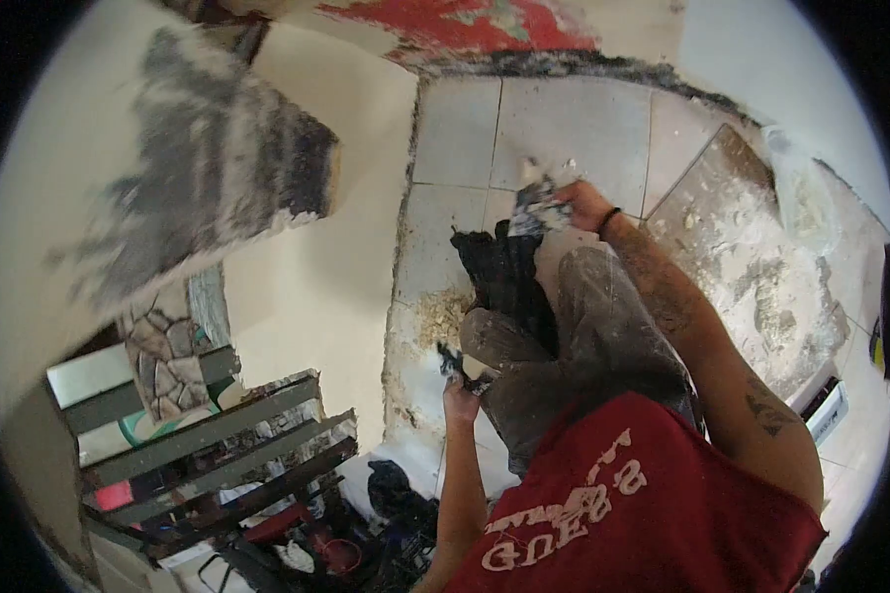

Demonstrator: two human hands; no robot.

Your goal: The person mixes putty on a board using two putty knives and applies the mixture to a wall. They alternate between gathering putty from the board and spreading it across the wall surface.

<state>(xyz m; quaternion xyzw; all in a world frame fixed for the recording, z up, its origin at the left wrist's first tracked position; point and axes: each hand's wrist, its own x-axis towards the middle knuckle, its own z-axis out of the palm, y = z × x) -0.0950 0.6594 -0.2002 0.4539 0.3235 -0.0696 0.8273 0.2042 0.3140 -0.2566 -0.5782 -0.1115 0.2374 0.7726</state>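
Note:
My right hand (pixel 585 205), with a dark band at its wrist, is closed on a black tool or rag smeared with white plaster (pixel 541 208), whose exact kind I cannot tell. Right below it, a crumpled black cloth (pixel 504 272) hangs between my bent knees. Down by my left knee, my left hand (pixel 460 395) has its fingers curled around a small dark object with whitish smears (pixel 449 360). My grey trousers (pixel 603 316) are dusted with plaster. Under both hands lies a floor of pale tiles (pixel 450 133).
A board (pixel 732 198) carries a spread of white powder (pixel 761 287) at the right. Clear plastic (pixel 803 188) lies beside it. Crumbs (pixel 440 318) dot the floor along the cream wall (pixel 307 287). Dark stair-like slats (pixel 208 435) and a clutter of objects (pixel 336 539) occupy the lower left.

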